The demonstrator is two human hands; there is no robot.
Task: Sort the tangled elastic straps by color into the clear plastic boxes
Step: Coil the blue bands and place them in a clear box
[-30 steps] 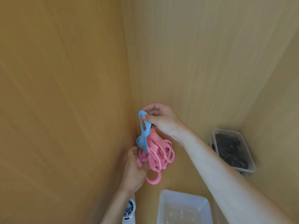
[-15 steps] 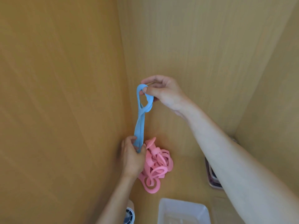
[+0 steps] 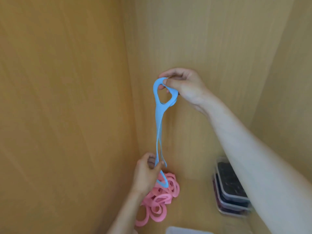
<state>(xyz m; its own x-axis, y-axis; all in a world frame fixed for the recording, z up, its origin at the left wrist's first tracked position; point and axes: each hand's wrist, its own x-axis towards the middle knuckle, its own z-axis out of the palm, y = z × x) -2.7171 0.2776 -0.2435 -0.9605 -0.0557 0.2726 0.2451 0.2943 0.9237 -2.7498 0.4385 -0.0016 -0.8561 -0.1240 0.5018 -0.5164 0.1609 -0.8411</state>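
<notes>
A blue elastic strap (image 3: 159, 115) hangs stretched between my two hands. My right hand (image 3: 182, 85) pinches its top loop, raised high in front of the wooden back wall. Lower down, my left hand (image 3: 146, 174) grips the strap near its bottom end, just above a tangle of pink elastic straps (image 3: 160, 198) lying on the wooden floor by the left wall. The blue strap's lower loop still lies on the pink tangle. A clear plastic box (image 3: 231, 191) with dark straps inside stands at the right, partly hidden by my right forearm.
The rim of another clear plastic box (image 3: 185, 230) shows at the bottom edge. Wooden walls close in on the left, back and right.
My right hand has pulled the blue strap's top loop upward, drawing the strap out long from the pink tangle. My left hand has stayed low, holding the strap's bottom end.
</notes>
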